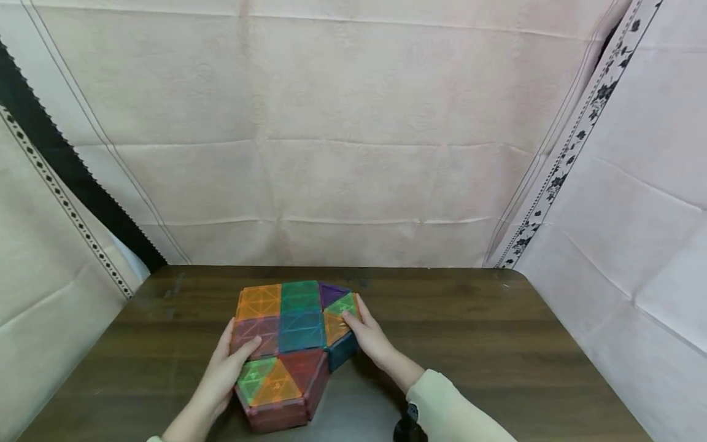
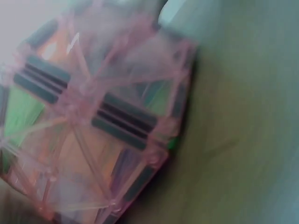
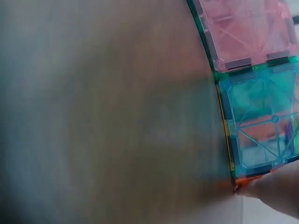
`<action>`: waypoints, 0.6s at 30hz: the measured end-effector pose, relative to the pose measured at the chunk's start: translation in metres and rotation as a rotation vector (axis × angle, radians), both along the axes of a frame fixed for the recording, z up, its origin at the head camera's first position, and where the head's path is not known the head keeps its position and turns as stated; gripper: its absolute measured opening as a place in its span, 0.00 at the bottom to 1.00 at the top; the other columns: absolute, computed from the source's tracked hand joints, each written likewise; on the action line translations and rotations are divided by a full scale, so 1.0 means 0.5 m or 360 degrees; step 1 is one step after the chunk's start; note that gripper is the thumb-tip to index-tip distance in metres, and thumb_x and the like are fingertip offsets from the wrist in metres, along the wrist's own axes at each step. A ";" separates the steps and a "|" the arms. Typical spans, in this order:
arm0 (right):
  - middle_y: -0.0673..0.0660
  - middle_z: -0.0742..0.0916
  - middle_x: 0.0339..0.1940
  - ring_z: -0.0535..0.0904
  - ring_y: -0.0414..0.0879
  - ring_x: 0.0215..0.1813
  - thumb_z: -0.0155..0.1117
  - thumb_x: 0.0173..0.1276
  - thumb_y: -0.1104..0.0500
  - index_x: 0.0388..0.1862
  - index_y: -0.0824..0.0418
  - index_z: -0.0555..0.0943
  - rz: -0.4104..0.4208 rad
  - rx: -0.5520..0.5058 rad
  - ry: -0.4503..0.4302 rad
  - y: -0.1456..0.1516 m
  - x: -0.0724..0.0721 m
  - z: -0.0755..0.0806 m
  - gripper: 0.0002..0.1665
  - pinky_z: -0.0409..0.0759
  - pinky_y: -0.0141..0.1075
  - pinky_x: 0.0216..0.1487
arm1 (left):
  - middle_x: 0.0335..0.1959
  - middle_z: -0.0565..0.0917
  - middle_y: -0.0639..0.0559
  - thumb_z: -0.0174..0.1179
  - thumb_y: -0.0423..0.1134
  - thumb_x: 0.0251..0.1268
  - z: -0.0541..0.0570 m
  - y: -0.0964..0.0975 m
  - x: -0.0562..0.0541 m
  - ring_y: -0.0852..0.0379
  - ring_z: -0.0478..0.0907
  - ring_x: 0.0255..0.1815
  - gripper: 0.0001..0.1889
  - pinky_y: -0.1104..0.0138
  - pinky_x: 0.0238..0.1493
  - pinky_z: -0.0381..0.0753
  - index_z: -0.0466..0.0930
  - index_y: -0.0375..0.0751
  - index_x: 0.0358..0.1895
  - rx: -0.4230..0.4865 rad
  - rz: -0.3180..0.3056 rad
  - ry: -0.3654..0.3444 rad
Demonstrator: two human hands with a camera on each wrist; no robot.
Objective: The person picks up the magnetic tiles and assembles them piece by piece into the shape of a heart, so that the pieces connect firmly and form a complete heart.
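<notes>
A flat, box-like structure of translucent magnetic tiles (image 1: 301, 331) is between my two hands. Its top shows orange, green, blue, purple and red squares and triangles. My left hand (image 1: 222, 371) grips the left side, thumb lying over the top and fingers down along the wall. On the far right corner my right hand (image 1: 371, 334) holds the structure, thumb on the green and orange triangles. Pink tiles (image 2: 84, 107) fill much of the left wrist view. A blue tile (image 3: 261, 121) on the side appears in the right wrist view, with fingertips (image 3: 275, 189) at its edge.
Beneath the structure is a dark brown wooden table (image 1: 469, 344). A pale cloth (image 1: 353, 135) hangs behind it, with further cloth on both sides. A small black object (image 1: 409, 425) is at the right wrist.
</notes>
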State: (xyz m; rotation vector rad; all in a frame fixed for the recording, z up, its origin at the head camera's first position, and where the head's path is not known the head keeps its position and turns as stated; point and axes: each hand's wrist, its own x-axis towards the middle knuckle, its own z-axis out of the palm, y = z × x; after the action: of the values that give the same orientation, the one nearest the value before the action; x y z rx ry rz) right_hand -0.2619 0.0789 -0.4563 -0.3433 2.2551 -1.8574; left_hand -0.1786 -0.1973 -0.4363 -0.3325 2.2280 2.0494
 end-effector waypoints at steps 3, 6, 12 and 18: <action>0.63 0.52 0.79 0.43 0.63 0.77 0.50 0.75 0.45 0.79 0.58 0.45 0.0033 -0.0043 -0.0024 0.017 -0.020 0.003 0.43 0.44 0.61 0.72 | 0.77 0.27 0.41 0.59 0.55 0.65 -0.001 0.042 0.015 0.35 0.24 0.76 0.55 0.36 0.69 0.34 0.20 0.49 0.76 0.0038 0.0101 0.0016; 0.62 0.53 0.79 0.43 0.61 0.78 0.52 0.75 0.47 0.79 0.58 0.47 0.0060 -0.0065 -0.0039 0.031 -0.041 0.003 0.42 0.44 0.60 0.73 | 0.77 0.29 0.39 0.59 0.55 0.66 -0.002 0.082 0.031 0.34 0.28 0.76 0.55 0.36 0.69 0.36 0.20 0.49 0.76 0.0062 0.0202 0.0032; 0.61 0.54 0.79 0.46 0.61 0.77 0.53 0.74 0.47 0.79 0.55 0.50 0.0134 -0.0033 -0.0052 0.055 -0.076 -0.003 0.40 0.48 0.62 0.71 | 0.77 0.31 0.36 0.58 0.52 0.68 -0.003 0.149 0.056 0.33 0.34 0.76 0.53 0.38 0.70 0.43 0.20 0.47 0.76 0.0081 0.0376 0.0102; 0.60 0.55 0.79 0.49 0.60 0.77 0.53 0.74 0.47 0.78 0.52 0.54 0.0190 -0.0007 -0.0015 0.069 -0.102 -0.008 0.38 0.52 0.61 0.71 | 0.76 0.32 0.33 0.58 0.49 0.69 -0.007 0.196 0.070 0.32 0.37 0.75 0.53 0.40 0.70 0.47 0.21 0.43 0.76 0.0106 0.0500 0.0191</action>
State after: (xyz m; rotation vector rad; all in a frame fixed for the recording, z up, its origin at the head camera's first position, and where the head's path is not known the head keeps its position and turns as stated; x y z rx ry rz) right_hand -0.3129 0.1136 -0.4602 -0.4584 2.1741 -1.8010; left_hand -0.1437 -0.0992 -0.4400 -0.6032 2.2922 2.3497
